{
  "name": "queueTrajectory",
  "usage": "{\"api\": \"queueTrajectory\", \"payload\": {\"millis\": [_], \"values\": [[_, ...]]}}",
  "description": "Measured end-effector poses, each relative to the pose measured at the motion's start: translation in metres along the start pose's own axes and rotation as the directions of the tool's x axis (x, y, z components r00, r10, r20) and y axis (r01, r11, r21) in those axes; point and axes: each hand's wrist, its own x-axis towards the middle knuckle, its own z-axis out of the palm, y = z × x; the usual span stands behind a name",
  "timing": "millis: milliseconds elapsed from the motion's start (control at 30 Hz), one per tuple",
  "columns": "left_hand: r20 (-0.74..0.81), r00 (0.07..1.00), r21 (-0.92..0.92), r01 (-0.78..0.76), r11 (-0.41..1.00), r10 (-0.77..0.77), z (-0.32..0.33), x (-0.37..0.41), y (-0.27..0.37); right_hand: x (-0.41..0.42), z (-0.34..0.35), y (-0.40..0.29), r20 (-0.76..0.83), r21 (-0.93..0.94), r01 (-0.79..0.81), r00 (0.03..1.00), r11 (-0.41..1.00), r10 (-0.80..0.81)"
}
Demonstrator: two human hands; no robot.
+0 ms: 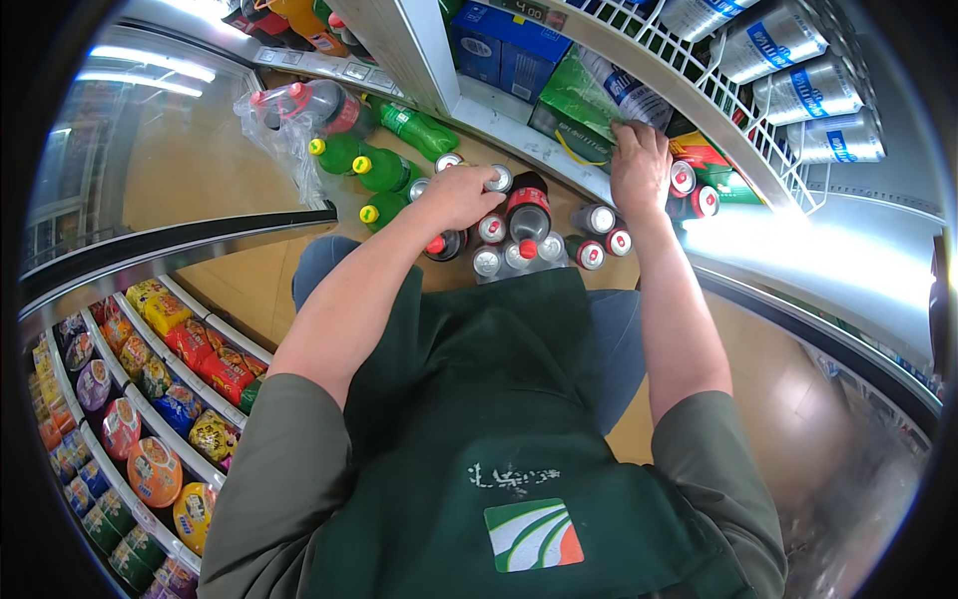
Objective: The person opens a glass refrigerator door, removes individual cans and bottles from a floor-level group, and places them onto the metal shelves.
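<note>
My left hand (465, 196) reaches down among drinks on the floor, thumb and fingers around the top of a silver can (500, 178). Just right of it, a dark cola bottle (528, 217) with a red cap stands among several cans (492, 228). My right hand (642, 168) is inside the cooler's bottom level, its fingertips at the end of a torn green carton (575, 105). Whether they grip the carton is hidden. Beside that carton lie wrapped silver-and-blue cans (625, 86). Two red-topped cans (682, 178) sit right of the hand.
Green bottles with yellow caps (385, 168) and plastic-wrapped cola bottles (322, 105) stand at the left. An open glass door (165, 142) flanks them. A wire shelf (711, 90) with silver cans overhangs my right hand. Snack shelves (172, 374) are behind at left.
</note>
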Motion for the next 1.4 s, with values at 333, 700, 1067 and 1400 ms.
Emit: {"api": "queueTrajectory", "payload": {"millis": [333,700,1067,1400], "values": [[-0.010,0.999,-0.116,0.041,0.992,-0.043,-0.027,0.008,-0.023,-0.002,-0.007,-0.001,0.102,0.016,-0.032,0.994,0.999,0.031],[-0.192,0.931,0.080,-0.302,0.950,0.312,-0.022,0.055,0.032,0.000,-0.003,-0.004,0.044,0.018,-0.050,0.998,0.999,0.049],[-0.063,0.889,0.432,-0.386,0.815,0.454,-0.026,0.096,0.064,-0.006,-0.006,-0.007,0.013,0.122,-0.064,0.998,0.990,0.063],[0.057,0.917,0.363,-0.387,0.848,0.394,-0.040,0.094,0.068,-0.091,-0.045,-0.011,0.097,0.422,-0.465,0.876,0.778,0.472]]}}
